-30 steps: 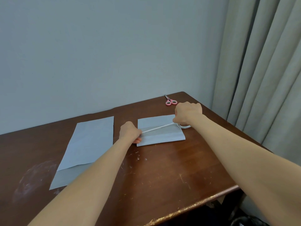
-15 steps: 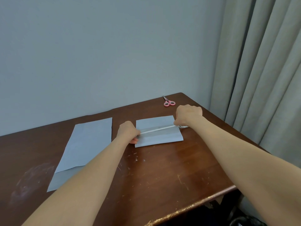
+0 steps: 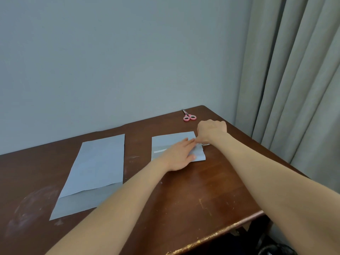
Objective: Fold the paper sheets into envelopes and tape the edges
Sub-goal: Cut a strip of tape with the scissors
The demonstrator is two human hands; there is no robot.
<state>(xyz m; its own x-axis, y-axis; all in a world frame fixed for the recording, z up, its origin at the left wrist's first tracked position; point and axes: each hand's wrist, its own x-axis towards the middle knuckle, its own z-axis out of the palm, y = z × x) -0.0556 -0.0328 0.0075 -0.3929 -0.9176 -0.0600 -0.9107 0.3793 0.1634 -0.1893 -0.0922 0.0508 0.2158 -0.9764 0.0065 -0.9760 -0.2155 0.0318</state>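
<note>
A folded grey paper envelope lies on the brown table. A strip of white tape runs across its seam. My left hand lies flat on the envelope with fingers stretched out, pressing over the tape. My right hand is closed at the envelope's right edge, holding a clear tape roll that peeks out below it. A larger grey paper sheet, partly folded over itself, lies to the left.
Pink-handled scissors lie near the table's far right corner. A grey wall stands behind the table and curtains hang on the right. The table's worn front edge is close to me.
My left hand let go of the tape end at the envelope's left edge and slid right, flat along the strip. The tape now lies on the paper. My right hand stays on the roll.
</note>
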